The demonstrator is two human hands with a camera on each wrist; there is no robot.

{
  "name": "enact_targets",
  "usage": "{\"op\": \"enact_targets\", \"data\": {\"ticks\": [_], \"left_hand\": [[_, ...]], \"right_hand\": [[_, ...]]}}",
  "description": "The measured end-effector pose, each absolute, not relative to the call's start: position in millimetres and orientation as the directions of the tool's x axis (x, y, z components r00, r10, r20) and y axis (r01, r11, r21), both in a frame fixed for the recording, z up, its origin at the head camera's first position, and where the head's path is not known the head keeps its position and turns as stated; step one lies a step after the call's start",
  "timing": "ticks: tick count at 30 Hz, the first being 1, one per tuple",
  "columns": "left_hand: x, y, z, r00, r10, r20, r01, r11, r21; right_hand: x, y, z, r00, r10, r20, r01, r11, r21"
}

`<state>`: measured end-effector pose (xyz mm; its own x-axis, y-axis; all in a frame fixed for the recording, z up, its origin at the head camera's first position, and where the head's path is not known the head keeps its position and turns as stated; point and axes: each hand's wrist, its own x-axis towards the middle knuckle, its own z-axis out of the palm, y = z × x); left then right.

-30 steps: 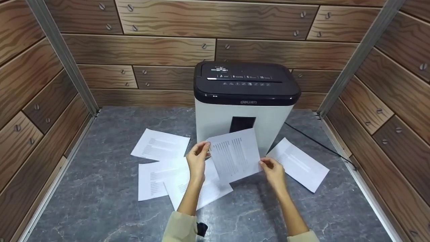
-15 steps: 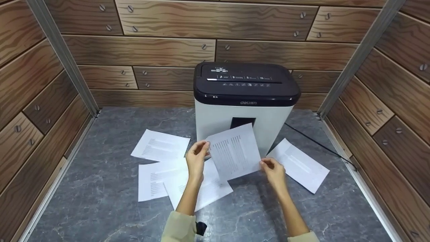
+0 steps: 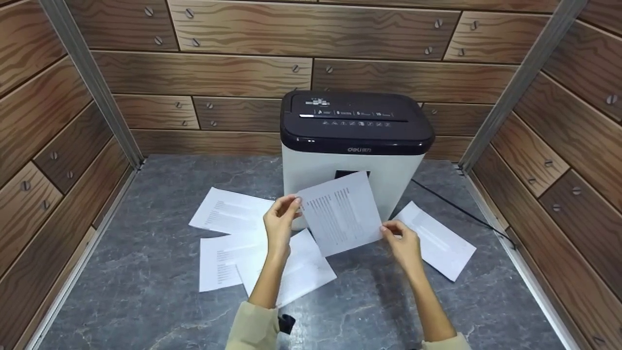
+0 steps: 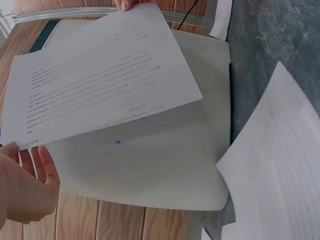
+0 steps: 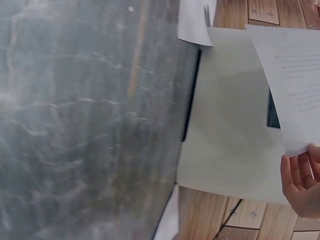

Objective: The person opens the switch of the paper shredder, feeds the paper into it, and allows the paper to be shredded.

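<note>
A printed sheet of paper (image 3: 342, 214) is held up, tilted, in front of the paper shredder (image 3: 398, 167). My left hand (image 3: 281, 221) pinches its left edge near the upper corner, thumb on the printed face. At the opposite edge, low on the right, my right hand (image 3: 404, 243) pinches it between thumb and fingers. In the left wrist view, text lines cross the sheet (image 4: 100, 80), and the left hand (image 4: 30, 182) grips one corner. In the right wrist view, the right hand (image 5: 302, 177) holds the sheet's edge. The shredder's dark lid with its feed slot (image 3: 354, 117) stands above the sheet.
Several printed sheets (image 3: 221, 253) lie overlapping on the grey marbled surface (image 3: 146, 301) at left. Another sheet (image 3: 444, 248) lies right of the shredder. A black cord (image 3: 457, 204) runs from the shredder to the right. Wood-patterned panels (image 3: 204, 73) enclose the back and sides.
The held sheet has risen slightly, now covering more of the shredder's dark front window. Both hands have moved up a little, the left one leftward and the right one rightward.
</note>
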<state>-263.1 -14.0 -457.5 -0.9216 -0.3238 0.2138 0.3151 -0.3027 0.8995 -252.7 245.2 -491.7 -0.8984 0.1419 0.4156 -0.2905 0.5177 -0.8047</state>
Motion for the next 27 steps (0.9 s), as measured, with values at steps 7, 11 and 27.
{"op": "enact_targets", "data": {"ticks": [7, 11, 27], "left_hand": [[-259, -19, -435, -0.924, -0.307, 0.23, 0.328, -0.322, 0.888], [-260, -20, -420, -0.919, -0.296, 0.26, 0.354, -0.332, 0.874], [-265, -14, -359, -0.925, -0.212, 0.314, 0.376, -0.397, 0.838]], "right_hand": [[-247, 243, -467, -0.907, 0.167, 0.387, -0.274, 0.464, -0.842], [-246, 243, -449, -0.901, 0.182, 0.394, -0.283, 0.44, -0.852], [-245, 250, -376, -0.802, 0.226, 0.553, -0.389, 0.504, -0.771]]}}
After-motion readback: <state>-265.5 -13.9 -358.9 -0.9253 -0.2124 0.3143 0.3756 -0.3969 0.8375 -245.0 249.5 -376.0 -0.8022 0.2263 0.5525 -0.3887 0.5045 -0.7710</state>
